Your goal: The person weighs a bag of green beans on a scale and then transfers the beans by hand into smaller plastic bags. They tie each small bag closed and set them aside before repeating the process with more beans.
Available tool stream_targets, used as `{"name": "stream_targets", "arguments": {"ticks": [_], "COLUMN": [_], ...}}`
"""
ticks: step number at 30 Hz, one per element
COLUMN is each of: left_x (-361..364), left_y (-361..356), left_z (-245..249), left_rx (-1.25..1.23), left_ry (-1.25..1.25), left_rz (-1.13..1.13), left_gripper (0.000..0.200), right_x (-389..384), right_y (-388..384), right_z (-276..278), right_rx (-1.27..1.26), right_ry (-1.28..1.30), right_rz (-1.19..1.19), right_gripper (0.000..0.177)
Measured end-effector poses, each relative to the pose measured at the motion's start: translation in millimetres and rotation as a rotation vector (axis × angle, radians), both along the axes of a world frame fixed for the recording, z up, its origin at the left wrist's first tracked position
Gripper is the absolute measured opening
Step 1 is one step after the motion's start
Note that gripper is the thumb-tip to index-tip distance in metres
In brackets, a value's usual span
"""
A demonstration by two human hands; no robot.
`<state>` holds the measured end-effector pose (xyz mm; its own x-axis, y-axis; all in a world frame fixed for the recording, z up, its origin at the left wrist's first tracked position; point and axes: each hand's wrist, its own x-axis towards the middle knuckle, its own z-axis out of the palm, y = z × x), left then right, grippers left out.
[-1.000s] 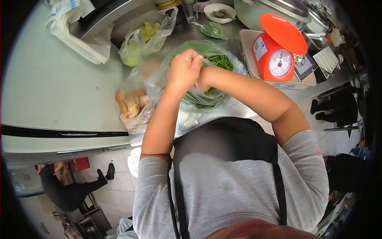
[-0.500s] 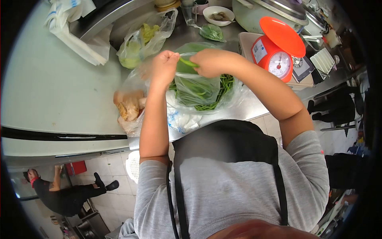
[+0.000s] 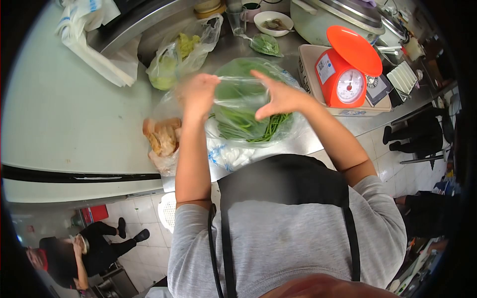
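Note:
A clear plastic bag of long green beans (image 3: 248, 121) lies on the steel counter (image 3: 74, 119) in front of me. My left hand (image 3: 198, 93), blurred by motion, is closed on the bag's left top edge. My right hand (image 3: 279, 97) is at the bag's right side with fingers spread. Its index finger points at the stretched film and nothing is gripped in it. The film is pulled taut between the two hands, above the beans.
An orange kitchen scale (image 3: 347, 69) stands on a beige box to the right. There are bags of yellow-green vegetables (image 3: 175, 53) and brown food (image 3: 161, 135), a small bag of greens (image 3: 266, 43), a bowl (image 3: 273, 20) and a large pot (image 3: 338, 15). A person (image 3: 74, 253) crouches on the floor lower left.
My right hand let go of the green bean it held and opened its fingers. Both hands dropped slightly and spread the bag's top wider.

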<state>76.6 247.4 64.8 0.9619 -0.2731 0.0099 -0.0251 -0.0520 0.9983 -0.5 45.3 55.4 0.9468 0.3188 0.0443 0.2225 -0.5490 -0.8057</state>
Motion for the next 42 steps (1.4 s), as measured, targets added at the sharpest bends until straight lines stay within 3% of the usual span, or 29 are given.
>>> {"name": "stream_targets", "arguments": {"ticks": [1,3,4,6,11,13,15,18,21,22,25,26,28,30,33,34,42], "left_x": [-7,-22,-24,-31,-24,-20,-20,-23,-26,-28,-31,-32,-35,-39,-43,-43,-59], "left_y": [-8,-27,-33,-33,-5,2,1,-3,-7,-7,-6,-6,-7,-8,-11,-10,-24], "left_z": [4,11,12,24,37,33,26,19,17,18,19,19,19,18,16,15,18], "left_rx": [-0.032,-0.098,-0.010,-0.139,-0.206,-0.242,-0.260,-0.256,-0.227,-0.215,-0.182,-0.171,-0.146,-0.119,-0.081,-0.068,0.005], "left_ry": [-0.022,-0.065,-0.093,-0.082,-0.199,-0.146,-0.102,-0.060,-0.048,-0.049,-0.054,-0.057,-0.057,-0.053,-0.048,-0.049,-0.016], "left_rz": [-0.056,-0.178,-0.218,-0.214,-0.150,-0.160,-0.176,-0.220,-0.251,-0.252,-0.266,-0.271,-0.275,-0.275,-0.285,-0.299,-0.338], "left_gripper": [0.011,0.012,0.010,0.012,0.021,0.021,0.021,0.020,0.019,0.019,0.019,0.019,0.019,0.018,0.018,0.019,0.018], "right_x": [-1,-4,0,11,-6,-18,-29,-20,-20,-18,-24,-30,-24,-18,-36,-67,-76], "right_y": [15,39,39,29,-43,-76,-114,-189,-233,-243,-259,-256,-286,-313,-306,-256,-270], "right_z": [-18,-6,-11,-20,57,95,125,116,98,92,77,79,57,41,35,65,38], "right_rx": [-0.011,-0.008,0.093,0.290,0.569,0.923,0.999,1.164,1.334,1.345,1.428,1.329,0.250,-0.874,-0.334,0.405,0.675], "right_ry": [-0.234,0.011,0.000,-0.041,-0.187,-0.289,-0.309,-0.513,-0.547,-0.540,-0.566,-0.530,-0.532,-0.407,-0.624,-0.421,-0.468], "right_rz": [-0.015,-0.036,-0.075,-0.163,-0.569,-0.640,-0.781,-0.814,-0.822,-0.982,-0.929,-1.060,-1.397,-1.468,-1.553,-1.470,-1.325], "right_gripper": [0.089,0.056,0.045,0.027,0.019,0.020,0.022,0.019,0.018,0.018,0.018,0.017,0.017,0.016,0.020,0.025,0.034]}}
